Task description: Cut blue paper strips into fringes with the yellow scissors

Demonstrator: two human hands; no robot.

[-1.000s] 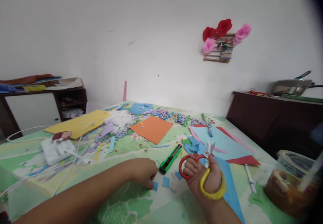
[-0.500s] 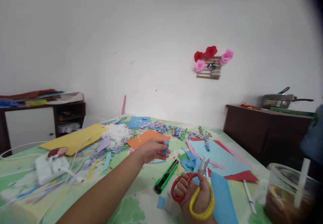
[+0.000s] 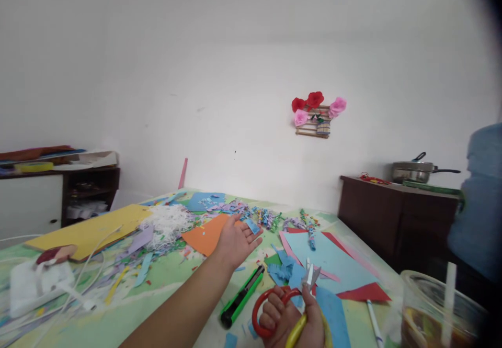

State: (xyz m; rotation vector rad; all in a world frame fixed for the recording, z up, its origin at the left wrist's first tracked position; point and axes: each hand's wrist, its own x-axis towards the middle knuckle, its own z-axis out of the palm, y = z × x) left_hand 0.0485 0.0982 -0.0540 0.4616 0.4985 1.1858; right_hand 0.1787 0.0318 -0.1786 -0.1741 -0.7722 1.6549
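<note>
Across the orange sheet [image 3: 204, 237]: your left hand [image 3: 237, 244] covers its right part from this view, palm turned up, fingers spread, thumb well apart.
Small blue piece [image 3: 252, 226]: there it is, against the fingers near their tips; that upturned hand probably gives it something flat to lie on. Whether two fingers trap an edge, you can't tell from here.
Right hand [image 3: 287, 317]: lower down, your fingers curl firmly round the scissors' red loop, with the yellow one beside the thumb.
Scissors [image 3: 310, 274]: blades aimed away from you, slightly parted; wrapped like that, they seem parked in the palm, leaving the left hand to handle paper.
Green cutter [image 3: 242, 298]: lying on the table between left forearm and scissors, untouched, likely put there for easy reach.
Crumpled blue paper [image 3: 283, 270]: just beyond the scissors, near the pale blue sheet [image 3: 331, 256], which lies over red paper [image 3: 364, 292].
Plastic cup [image 3: 435, 314]: out at the right with its straw, past the marker [image 3: 375, 324], perhaps placed clear of your paper.
White shreds [image 3: 167, 226]: heaped farther left, beside the yellow board [image 3: 94, 228].
</note>
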